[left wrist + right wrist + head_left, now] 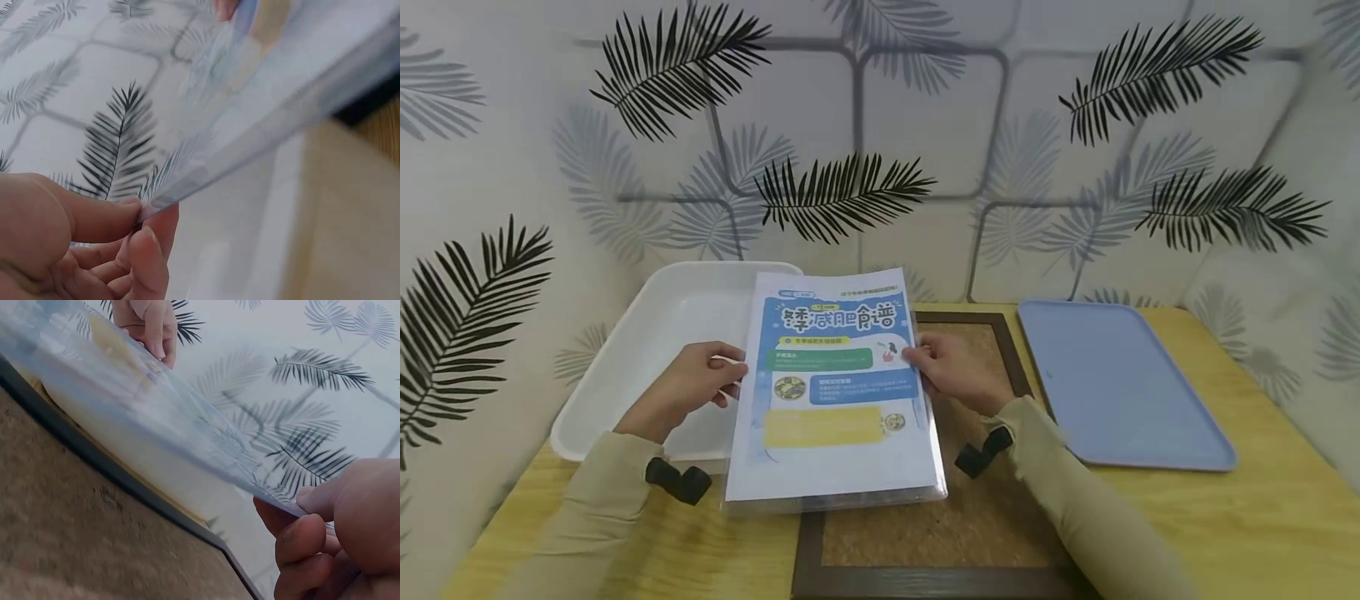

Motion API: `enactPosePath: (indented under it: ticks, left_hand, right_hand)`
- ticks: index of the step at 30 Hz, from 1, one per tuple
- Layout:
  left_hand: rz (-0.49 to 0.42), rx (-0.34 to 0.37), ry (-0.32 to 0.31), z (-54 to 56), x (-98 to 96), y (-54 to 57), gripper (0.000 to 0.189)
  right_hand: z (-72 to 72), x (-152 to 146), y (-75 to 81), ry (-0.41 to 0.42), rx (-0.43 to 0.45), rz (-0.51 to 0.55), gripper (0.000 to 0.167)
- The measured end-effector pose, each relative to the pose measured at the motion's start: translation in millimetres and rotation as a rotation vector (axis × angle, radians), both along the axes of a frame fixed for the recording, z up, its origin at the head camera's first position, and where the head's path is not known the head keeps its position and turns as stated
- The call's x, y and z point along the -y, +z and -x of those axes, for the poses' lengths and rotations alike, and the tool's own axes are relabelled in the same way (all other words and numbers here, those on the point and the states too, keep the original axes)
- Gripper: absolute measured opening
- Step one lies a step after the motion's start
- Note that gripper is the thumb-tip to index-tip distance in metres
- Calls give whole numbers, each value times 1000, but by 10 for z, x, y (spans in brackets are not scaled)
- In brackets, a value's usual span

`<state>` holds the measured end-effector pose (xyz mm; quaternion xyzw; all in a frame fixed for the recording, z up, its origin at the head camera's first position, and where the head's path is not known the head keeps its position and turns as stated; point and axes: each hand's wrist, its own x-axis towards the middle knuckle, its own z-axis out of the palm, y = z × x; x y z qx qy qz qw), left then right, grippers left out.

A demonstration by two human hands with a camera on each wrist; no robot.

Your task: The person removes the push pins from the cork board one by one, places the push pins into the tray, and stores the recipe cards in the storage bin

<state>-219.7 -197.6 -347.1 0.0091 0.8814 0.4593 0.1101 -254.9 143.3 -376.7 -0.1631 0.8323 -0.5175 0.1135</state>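
A printed sheet in a clear plastic sleeve (842, 467), blue and white with green and yellow blocks, is held up by both hands in the head view. My left hand (703, 379) pinches its left edge between thumb and fingers; the left wrist view shows that thumb (106, 219) on the plastic edge. On the opposite side my right hand (958, 371) pinches the right edge, with the thumb (319, 500) on top in the right wrist view. Beneath the sheet lies a brown-framed cork board (940, 542), partly hidden by it.
A white tray (655, 333) stands at the left, partly behind the sheet and left hand. To the right of the cork board, a light blue tray (1127, 383) lies on the yellow wood-grain table (1247, 517). A leaf-patterned wall covering (925, 108) rises behind the table.
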Motion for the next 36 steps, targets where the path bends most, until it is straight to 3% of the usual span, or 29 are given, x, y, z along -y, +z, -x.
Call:
enactPosePath:
  ticks: [9,16,22,28,36]
  left_hand:
    - [39,-30,-34,123,559,-46,45]
    - [142,26,-31,128,916,-101,49]
    - [204,47,-2,181,1184,-51,49]
    - [259,35,61,282,1360,32,50]
    - [317,27,135,390,1454,77,47]
  right_hand:
    - [111,550,6,-86,52,9,29]
    - [149,961,35,-125,122,29,28]
    - [202,1273,54,-111,133,29,27]
    - [274,1539,95,-120,100,-2,25]
    - [333,1806,176,-174,-5,-157,44]
